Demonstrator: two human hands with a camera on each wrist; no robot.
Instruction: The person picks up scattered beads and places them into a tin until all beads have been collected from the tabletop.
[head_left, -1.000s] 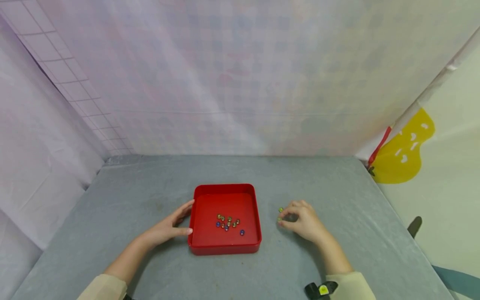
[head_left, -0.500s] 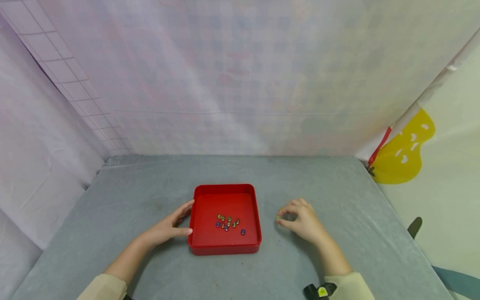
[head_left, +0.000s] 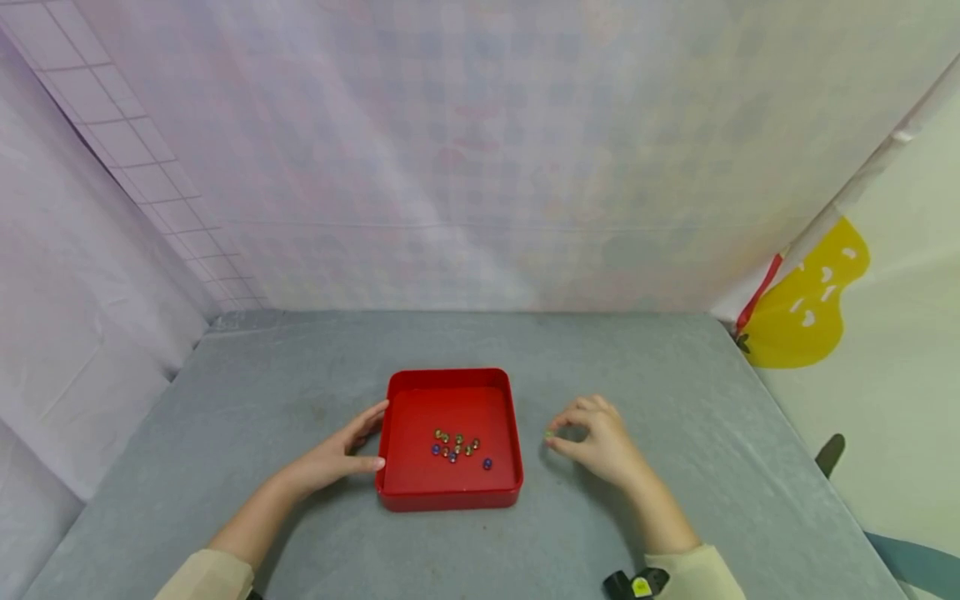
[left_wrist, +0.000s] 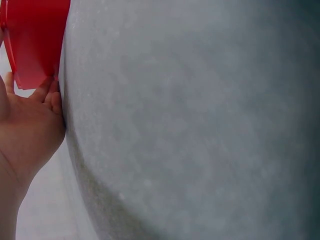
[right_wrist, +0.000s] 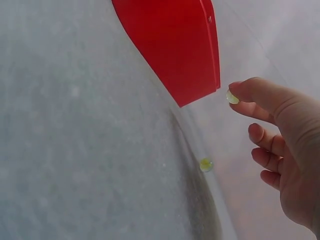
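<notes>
A square red tray (head_left: pixel 450 400) stands on the table with several small glass marbles (head_left: pixel 459 449) in its near half, yellowish and blue. My left hand (head_left: pixel 335 454) touches the tray's left side, thumb and fingers spread apart along it; the left wrist view shows its fingertips against the red wall (left_wrist: pixel 37 47). To the right of the tray, my right hand (head_left: pixel 600 442) pinches a yellow-green marble (right_wrist: pixel 232 97) between thumb and index finger. Another yellow-green marble (right_wrist: pixel 206 164) lies on the table below that hand in the right wrist view; in the head view it is hidden.
Grey cloth covers the table (head_left: pixel 322 346). A pale curtain (head_left: pixel 480 167) hangs behind it, with further hangings on both sides. One blue marble (head_left: pixel 487 464) lies apart from the others inside the tray, closer to its right wall.
My right hand has shifted slightly left toward the tray with the pinched marble. The separate blue marble has rolled a little to the right. My left hand stays put.
</notes>
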